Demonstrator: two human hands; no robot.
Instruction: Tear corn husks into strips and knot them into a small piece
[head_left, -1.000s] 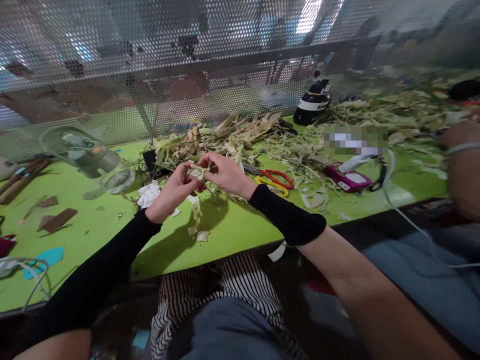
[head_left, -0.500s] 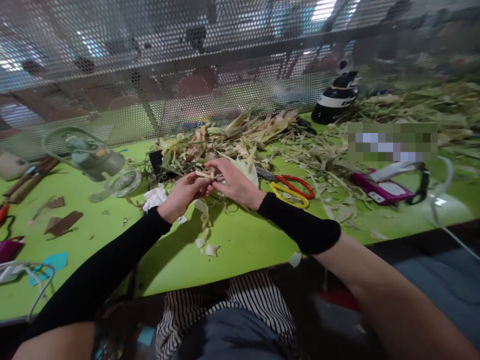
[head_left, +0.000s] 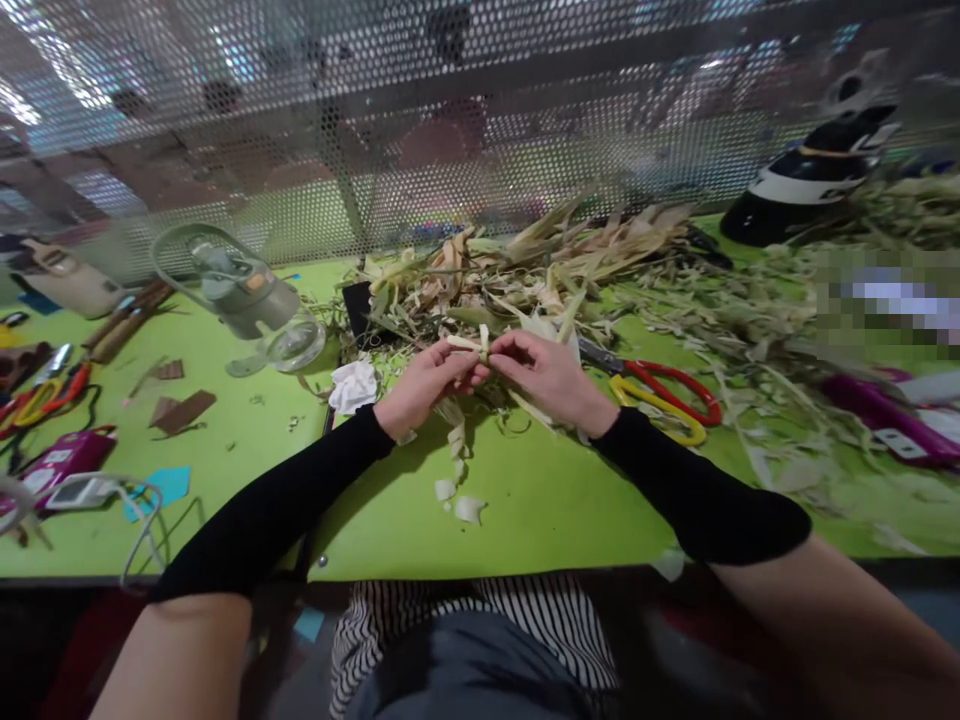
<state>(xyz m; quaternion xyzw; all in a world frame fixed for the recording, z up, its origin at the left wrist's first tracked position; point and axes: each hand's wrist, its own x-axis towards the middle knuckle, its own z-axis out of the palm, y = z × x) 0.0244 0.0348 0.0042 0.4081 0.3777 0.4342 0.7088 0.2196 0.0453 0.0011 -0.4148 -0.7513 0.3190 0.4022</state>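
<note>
Pale strips of corn husk [head_left: 466, 343] cross between my fingertips above the green table. My left hand [head_left: 431, 385] pinches the husk from the left, with one strip sticking out over its index finger. From the other side my right hand [head_left: 544, 375] closes thumb and fingers on the same husk, where a short strip stands upright. Small curled husk pieces [head_left: 470, 509] lie on the table below the hands. Just right of my right hand are scissors [head_left: 667, 400] with red and yellow handles.
Behind the hands spreads a heap of dried corn husks [head_left: 555, 260] before a perforated metal screen [head_left: 420, 150]. A crumpled tissue [head_left: 353, 386] and a green bottle [head_left: 251, 295] are on the left. At right stand a black bottle [head_left: 795, 190] and a purple power strip [head_left: 892, 425].
The view has swung left, so the scene sits further right. Both hands still pinch the husk, and a short strip now stands up between the fingertips.
</note>
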